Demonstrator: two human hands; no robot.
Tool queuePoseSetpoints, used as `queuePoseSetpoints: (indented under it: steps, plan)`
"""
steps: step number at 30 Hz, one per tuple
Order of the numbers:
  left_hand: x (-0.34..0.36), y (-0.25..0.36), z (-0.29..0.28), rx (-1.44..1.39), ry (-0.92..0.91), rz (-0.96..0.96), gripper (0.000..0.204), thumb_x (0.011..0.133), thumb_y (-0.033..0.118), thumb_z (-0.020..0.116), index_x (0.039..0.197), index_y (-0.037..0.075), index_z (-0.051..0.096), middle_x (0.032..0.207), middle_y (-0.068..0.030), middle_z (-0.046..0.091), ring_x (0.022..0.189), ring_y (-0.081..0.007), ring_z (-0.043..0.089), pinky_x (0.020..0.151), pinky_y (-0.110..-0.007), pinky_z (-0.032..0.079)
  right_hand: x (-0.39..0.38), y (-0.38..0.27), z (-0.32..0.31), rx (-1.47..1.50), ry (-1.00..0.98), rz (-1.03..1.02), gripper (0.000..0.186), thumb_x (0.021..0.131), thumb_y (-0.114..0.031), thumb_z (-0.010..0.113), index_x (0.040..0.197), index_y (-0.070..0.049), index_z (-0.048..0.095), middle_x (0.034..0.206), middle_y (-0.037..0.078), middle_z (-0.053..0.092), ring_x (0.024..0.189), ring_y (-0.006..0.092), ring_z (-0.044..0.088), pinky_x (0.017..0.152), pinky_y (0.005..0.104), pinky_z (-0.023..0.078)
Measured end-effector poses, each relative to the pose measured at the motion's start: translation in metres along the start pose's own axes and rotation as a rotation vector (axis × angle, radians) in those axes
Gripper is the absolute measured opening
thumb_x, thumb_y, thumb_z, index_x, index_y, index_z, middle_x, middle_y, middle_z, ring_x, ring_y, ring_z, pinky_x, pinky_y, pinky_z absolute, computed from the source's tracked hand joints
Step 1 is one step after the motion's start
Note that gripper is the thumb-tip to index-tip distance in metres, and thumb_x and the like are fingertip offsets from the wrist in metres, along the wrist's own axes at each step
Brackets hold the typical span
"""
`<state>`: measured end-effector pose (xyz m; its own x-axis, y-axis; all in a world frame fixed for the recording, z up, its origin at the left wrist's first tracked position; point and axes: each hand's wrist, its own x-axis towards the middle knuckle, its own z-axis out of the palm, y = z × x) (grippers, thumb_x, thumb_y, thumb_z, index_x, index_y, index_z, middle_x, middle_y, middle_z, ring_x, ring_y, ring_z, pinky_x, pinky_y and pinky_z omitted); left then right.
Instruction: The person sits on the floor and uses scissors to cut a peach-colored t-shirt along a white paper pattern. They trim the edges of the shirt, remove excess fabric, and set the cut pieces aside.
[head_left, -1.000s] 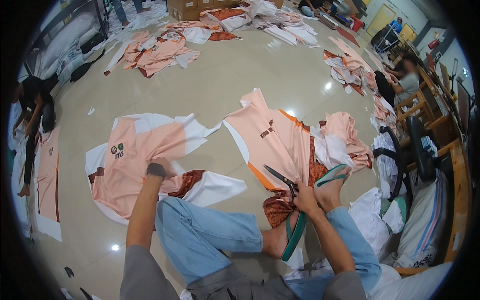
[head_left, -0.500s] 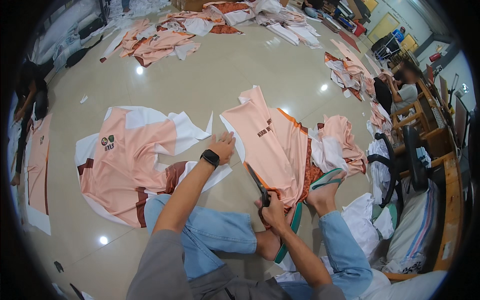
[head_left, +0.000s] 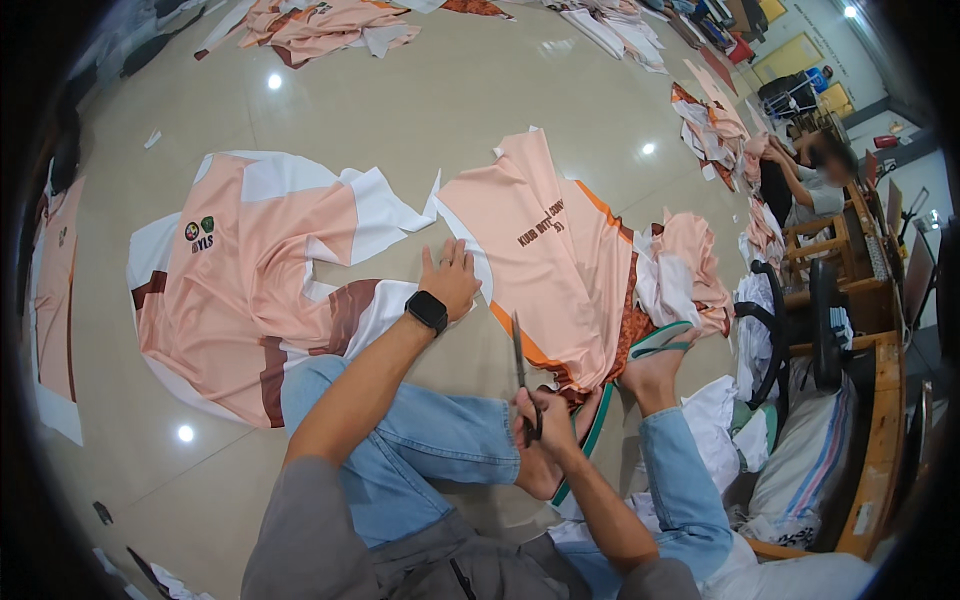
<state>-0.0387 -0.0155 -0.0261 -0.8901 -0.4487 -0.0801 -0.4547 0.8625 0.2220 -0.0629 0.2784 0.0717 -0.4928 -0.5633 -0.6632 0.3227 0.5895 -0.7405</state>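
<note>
A person's left hand (head_left: 452,284), fingers slightly parted and gripping nothing, rests at a white-edged, orange-trimmed peach fabric panel (head_left: 505,205) on the glossy beige floor (head_left: 400,110); the right hand (head_left: 552,428) curls round black-handled metal scissors (head_left: 519,362). Flat palm pressure should limit puckering.

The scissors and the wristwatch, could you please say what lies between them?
In the head view, tan floor shows between the scissors and the wristwatch.

Left fingers (head_left: 459,256) outstretched, right fingers (head_left: 523,404) apparently curled
</note>
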Motion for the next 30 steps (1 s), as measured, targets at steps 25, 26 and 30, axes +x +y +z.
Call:
queuePoseSetpoints:
  steps: [25, 26, 30]
  plan:
    - [0.012, -0.002, -0.015, -0.143, -0.118, -0.082, 0.090, 0.091, 0.044, 0.069, 0.155, -0.008, 0.034, 0.169, -0.0266, 0.020, 0.158, -0.0415, 0.017, 0.111, -0.080, 0.025, 0.058, 0.008, 0.114, 0.366, 0.172, -0.025, 0.052, 0.096, -0.051, 0.073, 0.091, 0.000, 0.065, 0.058, 0.003, 0.057, 0.040, 0.0147, 0.054, 0.035, 0.0287, 0.040]
    - [0.012, -0.002, -0.015, -0.149, -0.124, -0.082, 0.090, 0.091, 0.044, 0.069, 0.156, -0.008, 0.034, 0.169, -0.0266, 0.019, 0.158, -0.0415, 0.017, 0.112, -0.080, 0.025, 0.059, 0.009, 0.113, 0.344, 0.172, -0.024, 0.052, 0.096, -0.051, 0.073, 0.091, 0.000, 0.065, 0.058, 0.003, 0.057, 0.041, 0.0146, 0.055, 0.035, 0.0284, 0.040]
    - [0.013, -0.002, -0.015, -0.151, -0.127, -0.084, 0.090, 0.091, 0.044, 0.069, 0.156, -0.008, 0.033, 0.169, -0.0266, 0.018, 0.158, -0.0411, 0.016, 0.112, -0.080, 0.024, 0.061, 0.011, 0.112, 0.288, 0.180, -0.019, 0.054, 0.096, -0.053, 0.071, 0.092, 0.000, 0.064, 0.057, 0.003, 0.056, 0.040, 0.0136, 0.053, 0.035, 0.0276, 0.040]
